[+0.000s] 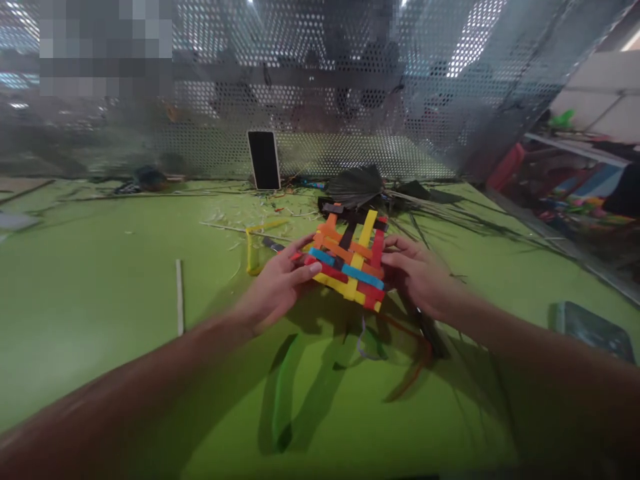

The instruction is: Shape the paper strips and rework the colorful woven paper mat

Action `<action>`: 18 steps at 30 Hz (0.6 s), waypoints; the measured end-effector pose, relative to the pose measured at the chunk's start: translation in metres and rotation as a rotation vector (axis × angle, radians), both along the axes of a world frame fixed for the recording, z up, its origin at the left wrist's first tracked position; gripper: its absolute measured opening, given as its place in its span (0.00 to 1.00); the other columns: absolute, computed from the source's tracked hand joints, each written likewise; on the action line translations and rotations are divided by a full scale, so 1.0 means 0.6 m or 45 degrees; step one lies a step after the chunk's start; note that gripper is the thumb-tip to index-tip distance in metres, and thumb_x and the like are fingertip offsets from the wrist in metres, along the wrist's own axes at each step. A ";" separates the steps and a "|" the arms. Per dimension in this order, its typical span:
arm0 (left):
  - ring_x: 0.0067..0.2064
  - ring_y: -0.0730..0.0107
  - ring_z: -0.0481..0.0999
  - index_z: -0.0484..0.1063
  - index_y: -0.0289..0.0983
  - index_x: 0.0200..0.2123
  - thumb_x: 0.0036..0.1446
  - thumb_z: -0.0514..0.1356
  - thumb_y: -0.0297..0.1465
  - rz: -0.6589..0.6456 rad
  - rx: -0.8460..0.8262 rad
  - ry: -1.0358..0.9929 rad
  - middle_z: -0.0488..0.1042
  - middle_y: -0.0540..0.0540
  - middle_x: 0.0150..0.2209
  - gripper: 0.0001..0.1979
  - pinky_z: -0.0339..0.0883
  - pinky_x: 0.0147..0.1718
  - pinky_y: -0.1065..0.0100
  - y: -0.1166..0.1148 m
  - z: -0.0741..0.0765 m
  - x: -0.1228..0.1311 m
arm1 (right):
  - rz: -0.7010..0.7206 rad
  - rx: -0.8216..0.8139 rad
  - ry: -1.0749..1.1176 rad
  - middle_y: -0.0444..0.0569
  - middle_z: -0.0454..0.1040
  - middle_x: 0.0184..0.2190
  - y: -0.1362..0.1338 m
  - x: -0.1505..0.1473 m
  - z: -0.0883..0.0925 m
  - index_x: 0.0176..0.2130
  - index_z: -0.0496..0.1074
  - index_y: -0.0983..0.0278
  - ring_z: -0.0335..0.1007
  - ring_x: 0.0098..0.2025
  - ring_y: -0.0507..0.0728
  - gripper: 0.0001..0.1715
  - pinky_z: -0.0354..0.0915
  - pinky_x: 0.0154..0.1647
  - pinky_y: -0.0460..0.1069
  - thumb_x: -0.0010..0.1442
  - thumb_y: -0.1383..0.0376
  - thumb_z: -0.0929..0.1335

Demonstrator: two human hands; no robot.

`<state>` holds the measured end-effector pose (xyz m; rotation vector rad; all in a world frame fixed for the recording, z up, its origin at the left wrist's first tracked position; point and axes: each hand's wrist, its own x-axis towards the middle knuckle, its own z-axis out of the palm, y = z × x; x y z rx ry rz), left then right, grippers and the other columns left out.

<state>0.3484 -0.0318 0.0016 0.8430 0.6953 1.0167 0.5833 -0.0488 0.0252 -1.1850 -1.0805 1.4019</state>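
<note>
A small woven piece (354, 260) of flat orange, yellow, red, blue and black strips is held up, tilted, above the green table. My left hand (280, 283) pinches its left edge, the thumb lying on the front near the red strip. At its right edge my right hand (417, 272) has closed its fingers on the weave, partly behind it. Loose strip ends stick up along the top. Under the piece, a green strip (284, 393), an orange-brown strip (411, 381) and a thin pale purple strip (364, 347) lie on the table.
A dark-screened phone (265, 160) stands against the perforated metal panel (310, 100). Dark dried leaves (357, 187) with long stems lie at the back right. A pale stick (179, 297), a bent yellow strip (251, 252) and shavings are at left. A dark box-like object (595, 330) sits far right.
</note>
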 end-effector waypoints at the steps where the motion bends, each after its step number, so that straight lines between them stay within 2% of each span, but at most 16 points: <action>1: 0.45 0.67 0.81 0.71 0.42 0.58 0.50 0.73 0.26 0.036 -0.011 0.004 0.79 0.45 0.50 0.32 0.78 0.40 0.70 -0.003 -0.001 0.001 | -0.011 0.003 0.020 0.42 0.73 0.28 0.001 -0.001 -0.003 0.35 0.73 0.59 0.68 0.27 0.51 0.11 0.69 0.30 0.48 0.49 0.64 0.75; 4: 0.41 0.73 0.80 0.73 0.43 0.55 0.50 0.73 0.27 0.131 -0.038 0.001 0.79 0.48 0.50 0.28 0.77 0.36 0.74 -0.019 -0.006 0.009 | -0.039 -0.011 0.085 0.43 0.75 0.30 0.004 -0.001 -0.010 0.33 0.73 0.61 0.70 0.29 0.52 0.10 0.71 0.33 0.48 0.47 0.66 0.74; 7: 0.38 0.76 0.80 0.76 0.40 0.49 0.49 0.74 0.28 0.103 -0.053 0.032 0.80 0.48 0.46 0.22 0.77 0.37 0.75 -0.038 -0.007 0.019 | -0.062 -0.039 0.113 0.42 0.74 0.28 0.007 0.001 -0.011 0.29 0.72 0.61 0.70 0.28 0.52 0.10 0.70 0.31 0.48 0.44 0.68 0.74; 10: 0.38 0.72 0.81 0.79 0.37 0.42 0.46 0.76 0.32 0.038 -0.105 0.061 0.82 0.47 0.41 0.19 0.78 0.40 0.72 -0.050 -0.003 0.024 | 0.006 -0.097 0.104 0.46 0.77 0.29 0.009 0.003 -0.009 0.28 0.74 0.60 0.73 0.29 0.56 0.08 0.74 0.33 0.51 0.44 0.67 0.74; 14: 0.38 0.66 0.83 0.80 0.36 0.38 0.44 0.77 0.35 0.019 -0.224 0.056 0.83 0.45 0.38 0.18 0.80 0.41 0.67 -0.050 0.004 0.026 | 0.050 -0.264 0.062 0.52 0.81 0.36 0.014 0.006 -0.008 0.31 0.78 0.59 0.78 0.36 0.60 0.08 0.76 0.42 0.56 0.51 0.60 0.77; 18: 0.38 0.63 0.83 0.80 0.35 0.37 0.46 0.76 0.37 0.110 -0.194 0.078 0.83 0.45 0.37 0.17 0.81 0.41 0.64 -0.037 0.006 0.024 | -0.021 -0.186 -0.009 0.49 0.80 0.32 0.022 0.020 -0.007 0.33 0.79 0.60 0.76 0.31 0.57 0.10 0.75 0.34 0.53 0.53 0.58 0.78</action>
